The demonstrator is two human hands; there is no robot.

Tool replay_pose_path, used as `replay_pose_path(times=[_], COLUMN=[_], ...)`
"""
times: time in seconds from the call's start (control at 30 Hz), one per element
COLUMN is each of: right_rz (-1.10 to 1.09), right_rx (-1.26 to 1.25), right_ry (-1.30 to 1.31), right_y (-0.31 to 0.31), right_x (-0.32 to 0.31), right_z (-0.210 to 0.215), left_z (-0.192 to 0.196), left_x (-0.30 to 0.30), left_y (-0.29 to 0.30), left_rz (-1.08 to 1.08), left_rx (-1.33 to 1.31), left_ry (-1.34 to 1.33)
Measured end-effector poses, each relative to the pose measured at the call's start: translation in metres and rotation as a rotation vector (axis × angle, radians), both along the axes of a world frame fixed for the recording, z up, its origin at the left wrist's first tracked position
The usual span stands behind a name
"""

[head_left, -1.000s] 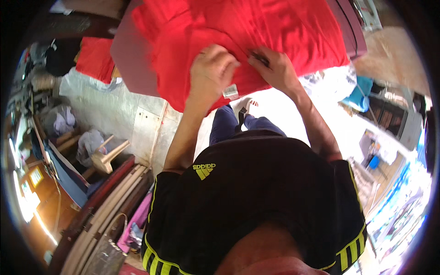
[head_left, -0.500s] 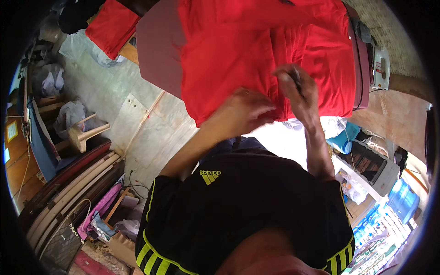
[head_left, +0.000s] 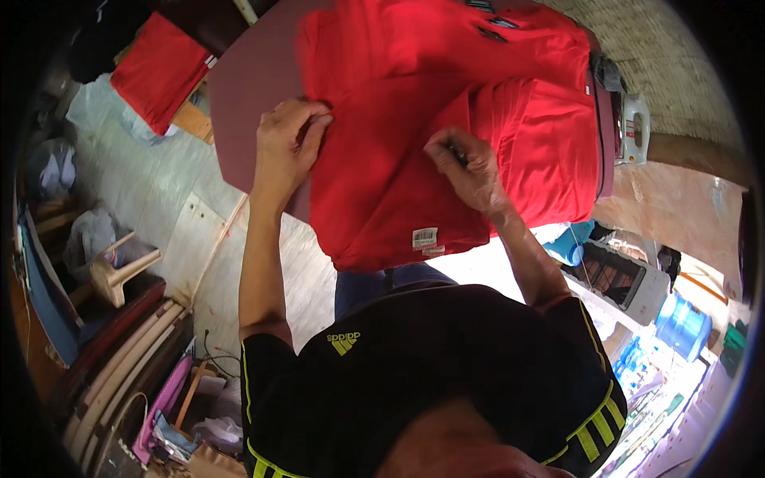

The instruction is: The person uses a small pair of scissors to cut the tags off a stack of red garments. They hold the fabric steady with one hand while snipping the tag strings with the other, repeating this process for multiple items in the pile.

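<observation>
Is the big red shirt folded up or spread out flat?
Partly folded. The red shirt lies on the board with its right side doubled over in layers, and both hands, left and right, press on it.

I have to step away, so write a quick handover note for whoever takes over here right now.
Left hand: pinching the left edge of the red garment.
Right hand: pressing on its middle, fingers curled.
The garment lies spread on the maroon board, white tag at the near hem, which hangs over the board's edge.
An iron stands at the board's right end.
Another red cloth lies apart, far left.
</observation>
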State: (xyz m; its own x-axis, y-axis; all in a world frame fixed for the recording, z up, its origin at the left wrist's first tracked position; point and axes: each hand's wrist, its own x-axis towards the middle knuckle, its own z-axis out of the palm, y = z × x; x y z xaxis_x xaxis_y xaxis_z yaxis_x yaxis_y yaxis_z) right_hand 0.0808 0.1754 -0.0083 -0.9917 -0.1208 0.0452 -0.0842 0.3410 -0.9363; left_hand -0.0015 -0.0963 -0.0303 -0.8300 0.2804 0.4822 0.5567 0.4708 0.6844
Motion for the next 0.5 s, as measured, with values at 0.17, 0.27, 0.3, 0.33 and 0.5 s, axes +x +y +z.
replay_pose_path(times=[0.17, 0.27, 0.3, 0.33, 0.5], right_rz=[0.034, 0.064, 0.096, 0.123, -0.004], right_rx=[0.149, 0.054, -0.004, -0.056, -0.159], right_ry=[0.211, 0.162, 0.134, 0.104, -0.178], right_y=[-0.006, -0.024, -0.023, -0.023, 0.021], right_x=[-0.014, -0.031, -0.033, -0.035, 0.006], right_z=[0.009, 0.062, 0.067, 0.07, 0.04], left_z=[0.026, 0.063, 0.075, 0.08, 0.075], left_x=[-0.003, -0.002, -0.004, -0.009, -0.011], left_y=[0.006, 0.016, 0.025, 0.035, 0.074], left_rz=[-0.086, -0.338, -0.417, -0.507, -0.732], left_rx=[0.024, -0.009, -0.001, 0.011, 0.049], left_ry=[0.085, 0.047, 0.019, -0.008, -0.297])
